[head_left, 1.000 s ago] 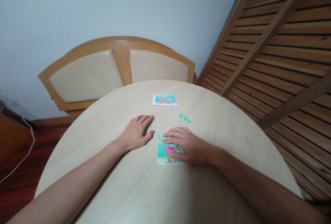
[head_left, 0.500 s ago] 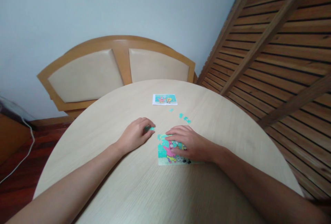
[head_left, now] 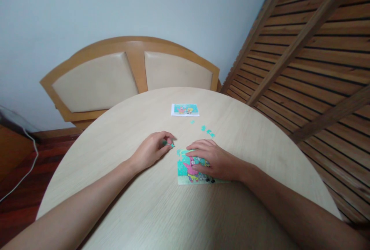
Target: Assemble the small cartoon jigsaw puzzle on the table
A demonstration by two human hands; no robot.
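Left hand (head_left: 152,150) pinches a small knobbed teal jigsaw piece (head_left: 172,145), probably light, stiff, best edge-held; right hand (head_left: 215,159), loosely spread, gripping nothing, partly covers the rectangular multicoloured cartoon puzzle (head_left: 182,169)

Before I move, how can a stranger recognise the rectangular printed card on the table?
On the round pale wooden table, look to the far side, near the wooden backrest with cream panels. There lies a rectangular card with pink and yellow cartoon figures on turquoise. Unlike the turquoise cartoon puzzle partly under the right hand, it is white along its left edge.
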